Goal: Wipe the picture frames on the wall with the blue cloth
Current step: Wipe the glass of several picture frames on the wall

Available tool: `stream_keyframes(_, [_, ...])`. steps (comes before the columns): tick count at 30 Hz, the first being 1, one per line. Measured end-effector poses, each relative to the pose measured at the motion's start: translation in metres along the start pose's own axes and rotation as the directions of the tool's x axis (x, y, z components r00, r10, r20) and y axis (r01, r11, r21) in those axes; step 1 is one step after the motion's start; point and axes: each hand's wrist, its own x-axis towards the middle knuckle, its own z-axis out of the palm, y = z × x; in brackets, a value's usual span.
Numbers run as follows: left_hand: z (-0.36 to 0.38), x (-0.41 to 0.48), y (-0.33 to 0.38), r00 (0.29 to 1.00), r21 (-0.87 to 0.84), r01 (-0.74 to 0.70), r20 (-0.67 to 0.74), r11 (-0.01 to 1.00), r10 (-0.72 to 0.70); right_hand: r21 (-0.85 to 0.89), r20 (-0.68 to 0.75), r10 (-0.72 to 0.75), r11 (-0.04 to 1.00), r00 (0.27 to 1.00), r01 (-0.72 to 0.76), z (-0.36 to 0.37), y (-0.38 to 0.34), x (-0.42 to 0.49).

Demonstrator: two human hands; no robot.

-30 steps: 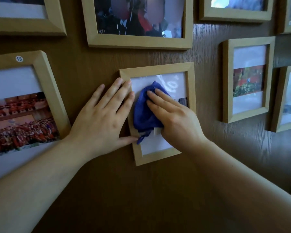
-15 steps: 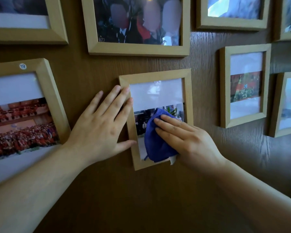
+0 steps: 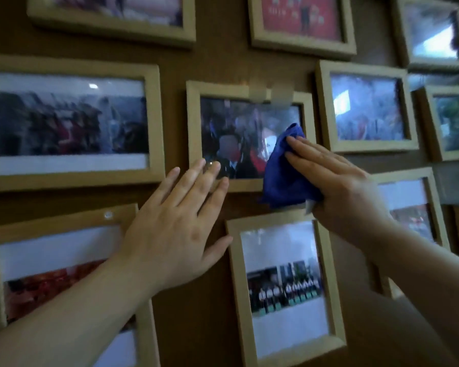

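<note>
Several light wooden picture frames hang on a brown wood-grain wall. My right hand [image 3: 339, 186] presses the blue cloth [image 3: 281, 176] flat against the lower right corner of the middle landscape frame [image 3: 194, 123]. My left hand [image 3: 175, 229] lies flat with fingers spread, its fingertips on that frame's bottom edge and its thumb by the small portrait frame [image 3: 235, 274] below. Clear tape sits on the middle frame's top edge. The cloth hides the frame's lower right corner.
A wide frame [image 3: 154, 123] hangs to the left, another frame [image 3: 323, 107] to the right, and more frames above and below. A large frame [image 3: 51, 218] at lower left lies partly under my left forearm. Gaps of bare wall between frames are narrow.
The view has swung upward. Both hands have left the small portrait frame and moved up to the landscape frame above it, the cloth going from the small frame's glass to the upper frame's lower right corner.
</note>
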Motion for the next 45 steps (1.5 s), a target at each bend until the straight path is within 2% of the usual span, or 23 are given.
stream_keyframes(5, [-0.011, 0.024, -0.031, 0.999, 0.149, 0.001, 0.053, 0.989, -0.009, 0.012, -0.100, -0.005, 1.000, 0.995, 0.006, 0.005, 0.010, 0.082])
stream_keyframes(11, [-0.006, 0.036, -0.046, 0.992, 0.227, 0.064, 0.094, 0.972, -0.087, -0.069, 0.030, -0.084, 0.994, 0.996, 0.086, 0.038, -0.012, 0.143])
stream_keyframes(19, [0.003, 0.037, -0.047, 0.992, 0.244, 0.045, 0.102, 0.969, -0.071, -0.145, 0.109, -0.069, 0.986, 0.992, 0.085, 0.068, -0.011, 0.122])
stream_keyframes(25, [0.007, 0.037, -0.051, 0.993, 0.244, 0.028, 0.101, 0.969, -0.054, -0.257, 0.128, 0.119, 0.963, 0.985, -0.083, 0.043, 0.036, 0.085])
stream_keyframes(29, [0.009, 0.036, -0.053, 0.995, 0.240, 0.027, 0.082, 0.970, -0.048, -0.182, 0.043, 0.255, 0.953, 0.966, -0.244, 0.036, 0.042, 0.077])
stream_keyframes(31, [0.009, 0.035, -0.054, 0.996, 0.235, 0.023, 0.077, 0.972, -0.043, -0.151, 0.018, 0.281, 0.949, 0.960, -0.275, 0.040, 0.026, 0.078])
stream_keyframes(37, [0.010, 0.036, -0.057, 0.997, 0.217, 0.025, 0.065, 0.976, -0.040, -0.091, 0.069, 0.075, 0.993, 0.995, -0.068, 0.072, -0.040, 0.083])
stream_keyframes(40, [0.010, 0.036, -0.058, 0.998, 0.215, 0.018, 0.060, 0.976, -0.032, -0.156, 0.123, -0.018, 0.987, 0.992, 0.037, 0.075, -0.042, 0.076])
stream_keyframes(42, [0.009, 0.036, -0.058, 0.998, 0.219, 0.016, 0.054, 0.976, -0.028, -0.215, 0.162, -0.041, 0.974, 0.986, 0.075, 0.068, -0.031, 0.066])
stream_keyframes(45, [0.010, 0.036, -0.057, 0.998, 0.220, 0.014, 0.050, 0.975, -0.025, -0.285, 0.197, 0.005, 0.957, 0.980, 0.052, 0.052, -0.011, 0.050])
